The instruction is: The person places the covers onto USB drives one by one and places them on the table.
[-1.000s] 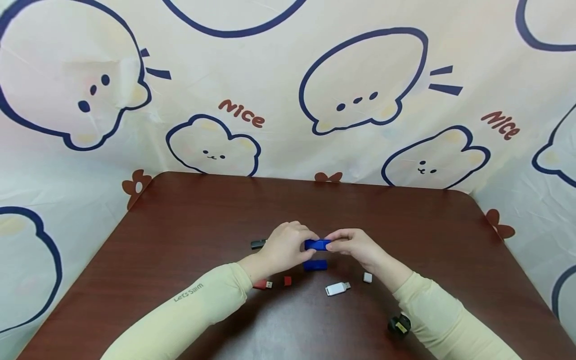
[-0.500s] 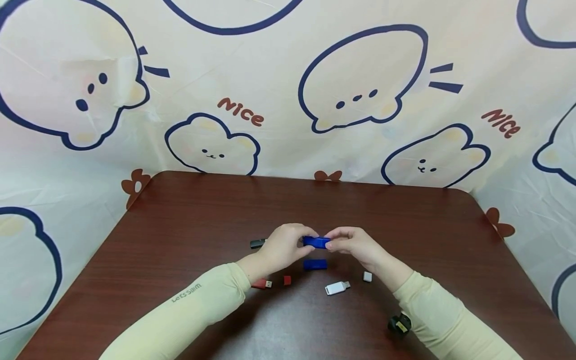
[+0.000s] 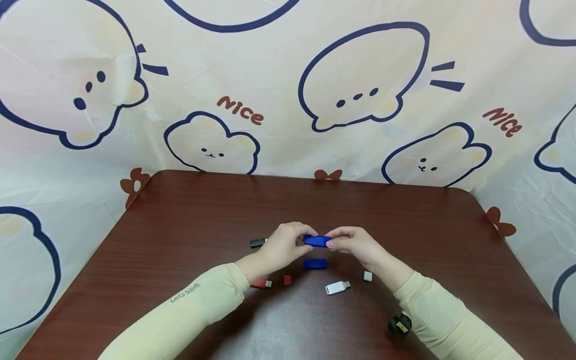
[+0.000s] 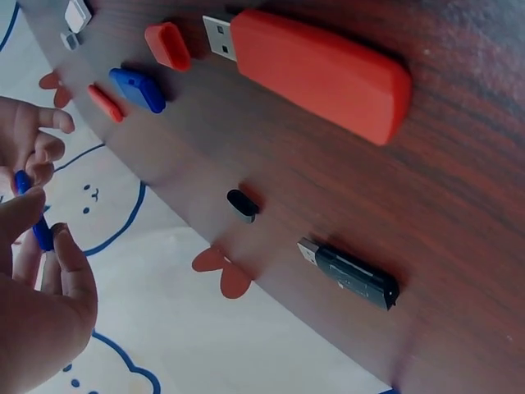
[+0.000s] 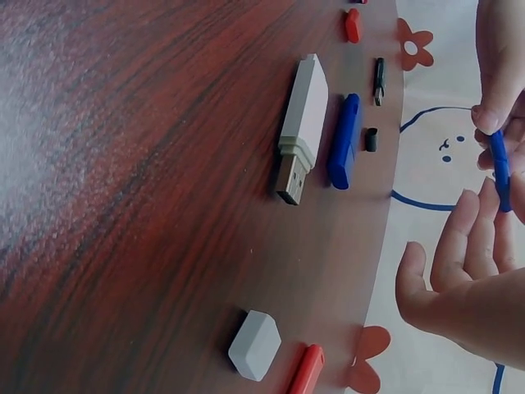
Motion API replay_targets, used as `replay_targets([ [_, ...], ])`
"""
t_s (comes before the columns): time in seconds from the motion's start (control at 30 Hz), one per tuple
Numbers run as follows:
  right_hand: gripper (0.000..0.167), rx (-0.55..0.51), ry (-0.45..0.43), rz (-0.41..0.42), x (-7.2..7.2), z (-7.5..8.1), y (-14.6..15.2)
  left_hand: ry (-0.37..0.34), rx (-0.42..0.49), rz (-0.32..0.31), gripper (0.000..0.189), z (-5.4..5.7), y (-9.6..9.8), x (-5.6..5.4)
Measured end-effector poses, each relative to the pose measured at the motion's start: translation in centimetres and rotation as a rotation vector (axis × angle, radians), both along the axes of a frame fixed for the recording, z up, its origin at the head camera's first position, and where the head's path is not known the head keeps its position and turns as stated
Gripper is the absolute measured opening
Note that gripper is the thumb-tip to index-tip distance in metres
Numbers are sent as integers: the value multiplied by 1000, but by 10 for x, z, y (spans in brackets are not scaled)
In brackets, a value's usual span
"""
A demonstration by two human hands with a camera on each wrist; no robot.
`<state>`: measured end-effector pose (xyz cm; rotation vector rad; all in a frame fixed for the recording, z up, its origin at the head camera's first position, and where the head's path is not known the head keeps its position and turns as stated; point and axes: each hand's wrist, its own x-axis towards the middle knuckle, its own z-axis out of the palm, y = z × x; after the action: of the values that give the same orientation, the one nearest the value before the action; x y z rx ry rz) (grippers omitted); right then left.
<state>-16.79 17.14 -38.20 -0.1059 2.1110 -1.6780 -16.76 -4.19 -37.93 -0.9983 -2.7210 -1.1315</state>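
Both hands meet near the middle of the head view, holding a blue stick (image 3: 317, 241) raised over the wooden surface (image 3: 216, 210). The left hand (image 3: 282, 246) has its grip clamped on one end, thumb against fingers; the right hand (image 3: 358, 245) pinches the other end. Just below the stick in the frame lies a blue block (image 3: 315, 264), near both hands yet apart from them.

The red USB drive (image 3: 261, 283) lies lower left, partly behind the left arm — a gap of wood parts it from the red cap (image 3: 287, 280). Lower right, the white USB drive (image 3: 335, 288) and white cap (image 3: 367, 276) lie apart too. The black USB drive (image 3: 258, 243) is partly hidden behind the left hand.

The surface's far edge crosses the middle of the frame, well beyond the stick, against a printed curtain (image 3: 279, 150); its side edges slope toward the lower corners — well apart from either hand.
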Motion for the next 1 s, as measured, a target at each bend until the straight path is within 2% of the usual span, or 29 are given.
replay_targets([
  [0.27, 30, -1, -15, 0, 1, 3, 1, -36, -14, 38, 24, 2, 1, 1],
  [0.6, 32, 3, -8, 7, 2, 4, 1, 13, -36, 37, 22, 3, 0, 2],
  [1.0, 33, -4, -1, 16, 3, 4, 1, 21, -47, 35, 23, 3, 1, 4],
])
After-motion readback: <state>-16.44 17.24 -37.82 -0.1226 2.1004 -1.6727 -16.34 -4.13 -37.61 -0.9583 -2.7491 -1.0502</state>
